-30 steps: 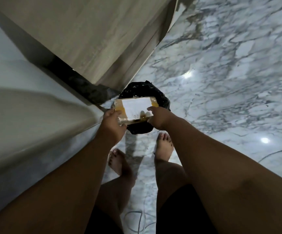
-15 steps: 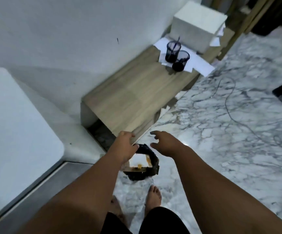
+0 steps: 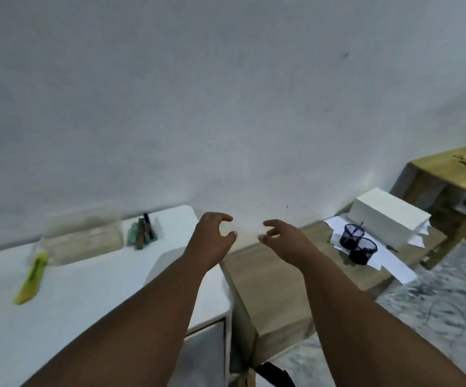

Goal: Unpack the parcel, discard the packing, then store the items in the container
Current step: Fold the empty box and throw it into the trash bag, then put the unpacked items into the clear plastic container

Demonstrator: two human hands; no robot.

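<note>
Marble floor is seen at four o'clock, a pale wall fills the upper half, and a white table stands beside a low wooden bench. Both hands are held empty with fingers loosely curled, the left hand and right hand apart. At ten o'clock a clear container lies on the table, its long axis running left to right; just beside it, blurred small items point toward the wall. A yellow object lies near nine o'clock.

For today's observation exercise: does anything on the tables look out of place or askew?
Mildly: white paper sheets under the two black mesh cups overhang the wooden bench's edge. A yellow item lies slanted on the white table. Nothing looks spilled.
</note>
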